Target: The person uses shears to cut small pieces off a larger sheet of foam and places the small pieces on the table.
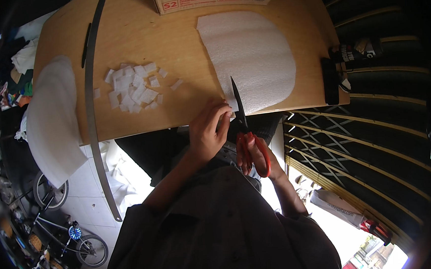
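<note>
A thin white foam sheet [252, 53] lies on the wooden table, its near edge reaching the table's front edge. My left hand [209, 129] is closed at the sheet's near left corner, fingertips pinching the foam there. In my right hand [256, 154] are scissors [241, 108] with red handles and dark blades, my fingers through the loops. The blades point away from me over the sheet's near part; whether they are fully closed is hard to make out. Left of my hands is a loose pile of small cut foam pieces [133, 87].
A cardboard box [207, 1] stands at the table's far side. A long metal strip [91, 92] crosses the left side, beside a slim black tool [86, 46]. Another foam sheet [52, 120] hangs over the left edge. A flat black object [330, 80] lies far right. A bicycle [69, 237] stands lower left.
</note>
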`<state>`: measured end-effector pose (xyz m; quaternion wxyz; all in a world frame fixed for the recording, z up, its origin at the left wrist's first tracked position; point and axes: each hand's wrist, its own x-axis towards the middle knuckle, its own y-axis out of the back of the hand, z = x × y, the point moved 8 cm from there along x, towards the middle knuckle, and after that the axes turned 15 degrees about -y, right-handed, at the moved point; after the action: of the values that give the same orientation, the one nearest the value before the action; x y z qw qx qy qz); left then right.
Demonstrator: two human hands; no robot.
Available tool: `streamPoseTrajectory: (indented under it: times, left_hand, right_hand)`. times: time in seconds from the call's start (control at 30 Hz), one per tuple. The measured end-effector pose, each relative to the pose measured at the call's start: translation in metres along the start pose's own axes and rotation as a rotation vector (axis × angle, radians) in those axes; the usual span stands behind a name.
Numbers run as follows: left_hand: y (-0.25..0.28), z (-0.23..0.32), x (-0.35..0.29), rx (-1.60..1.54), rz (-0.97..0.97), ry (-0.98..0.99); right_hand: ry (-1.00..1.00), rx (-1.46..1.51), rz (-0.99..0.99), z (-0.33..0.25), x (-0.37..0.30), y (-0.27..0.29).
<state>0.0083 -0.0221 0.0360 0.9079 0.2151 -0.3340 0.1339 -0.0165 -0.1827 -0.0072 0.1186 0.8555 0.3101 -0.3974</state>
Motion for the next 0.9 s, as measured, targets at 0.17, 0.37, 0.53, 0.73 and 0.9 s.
streamPoseTrajectory:
  times: [0.17,0.37,0.53,0.73,0.9]
  left_hand:
    - [0.006,-0.002,0.002,0.011,0.017,0.002]
    - [0.006,-0.021,0.002,-0.085,-0.055,0.408]
    - [-0.011,-0.041,0.006,-0.231,-0.163,0.607]
    - [-0.014,-0.055,0.005,-0.288,-0.156,0.523]
    - [0.004,-0.073,0.021,-0.144,-0.194,0.538]
  right_hand:
    - [-0.017,0.001,0.025,0.003,0.0,0.0]
    - [0.057,0.031,0.061,0.004,-0.002,-0.007]
    - [0.165,0.047,0.149,0.0,-0.002,-0.011]
    - [0.141,0.07,0.206,0.011,0.0,-0.007]
    - [0.135,0.032,-0.032,0.012,-0.015,-0.007]
